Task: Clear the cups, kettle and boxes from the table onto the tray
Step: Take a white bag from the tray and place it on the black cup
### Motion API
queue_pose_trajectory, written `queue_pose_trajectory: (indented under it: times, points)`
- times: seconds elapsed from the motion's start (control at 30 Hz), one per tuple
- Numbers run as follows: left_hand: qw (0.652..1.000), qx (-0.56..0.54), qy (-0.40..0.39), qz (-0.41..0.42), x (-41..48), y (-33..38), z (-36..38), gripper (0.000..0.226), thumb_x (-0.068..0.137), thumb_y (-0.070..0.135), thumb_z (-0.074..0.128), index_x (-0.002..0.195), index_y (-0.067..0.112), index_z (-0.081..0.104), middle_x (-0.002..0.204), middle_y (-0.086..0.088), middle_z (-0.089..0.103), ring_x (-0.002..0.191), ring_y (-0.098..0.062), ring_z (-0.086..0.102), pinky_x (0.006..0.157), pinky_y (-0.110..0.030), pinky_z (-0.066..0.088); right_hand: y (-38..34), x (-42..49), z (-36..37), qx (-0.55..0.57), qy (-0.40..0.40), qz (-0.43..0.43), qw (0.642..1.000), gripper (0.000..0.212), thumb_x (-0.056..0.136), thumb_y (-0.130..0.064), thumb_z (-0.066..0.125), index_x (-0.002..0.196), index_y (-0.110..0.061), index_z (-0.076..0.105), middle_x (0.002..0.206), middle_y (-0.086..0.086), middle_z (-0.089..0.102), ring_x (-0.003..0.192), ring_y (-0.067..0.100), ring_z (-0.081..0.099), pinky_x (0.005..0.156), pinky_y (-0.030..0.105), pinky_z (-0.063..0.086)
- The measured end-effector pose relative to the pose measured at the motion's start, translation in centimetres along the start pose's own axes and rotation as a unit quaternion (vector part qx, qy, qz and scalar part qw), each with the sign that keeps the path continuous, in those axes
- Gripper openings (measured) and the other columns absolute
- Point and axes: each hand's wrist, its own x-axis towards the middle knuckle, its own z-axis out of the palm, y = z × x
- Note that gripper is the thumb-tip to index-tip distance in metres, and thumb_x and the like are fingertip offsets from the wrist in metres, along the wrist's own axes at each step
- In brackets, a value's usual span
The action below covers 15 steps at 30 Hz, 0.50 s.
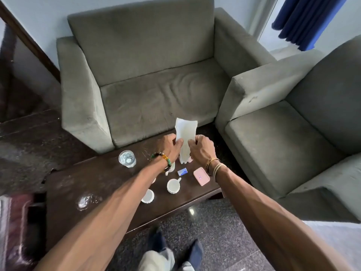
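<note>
Head view: left hand (172, 147) and right hand (201, 148) each pinch the white tissue (184, 132) above the table (97, 182); 1 handled cup (173, 185) and 1 pink box (201, 176) rest on it.

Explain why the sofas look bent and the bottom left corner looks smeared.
Head view: the wide-angle lens bows the edges of the sofa and armchair outward. The picture is sharp at the centre, on the white paper, and blurs toward the corners. Daylight seems to enter beside the blue curtain.

Wears a green, amber and dark beaded bracelet (163, 161) on the left wrist, a gold metal bangle (212, 161) and thin pale bands (218, 169) on the right; pale trousers (156, 259), dark shoes (156, 241).
</note>
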Motion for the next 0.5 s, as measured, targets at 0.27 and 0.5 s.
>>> queue_pose_trajectory:
  times: [0.27, 0.5]
  points:
    - [0.998, -0.005, -0.039, -0.046, 5.4, -1.7, 2.2, 0.039, 0.069, 0.043, 0.048, 0.047, 0.012, 0.037, 0.051, -0.006, 0.044, 0.055, -0.028, 0.041, 0.051, -0.035, 0.039, 0.2, 4.0, 0.9, 0.010, -0.045, 0.037, 0.998, 0.023, 0.088, -0.018, 0.052, 0.078, -0.003, 0.065, 0.087, 0.020, 0.073, 0.087, 0.036, 0.068, 0.080, 0.039, 0.053]
    - [0.996, 0.062, -0.061, -0.033, 10.7, -0.8, 2.0, 0.044, 0.087, 0.034, 0.057, 0.051, 0.012, 0.044, 0.054, -0.001, 0.045, 0.055, -0.021, 0.040, 0.044, -0.025, 0.023, -0.2, 10.1, 1.2, -0.002, -0.027, 0.059, 0.998, 0.019, 0.090, -0.019, 0.054, 0.072, -0.013, 0.055, 0.085, 0.013, 0.068, 0.081, 0.032, 0.061, 0.065, 0.029, 0.038]
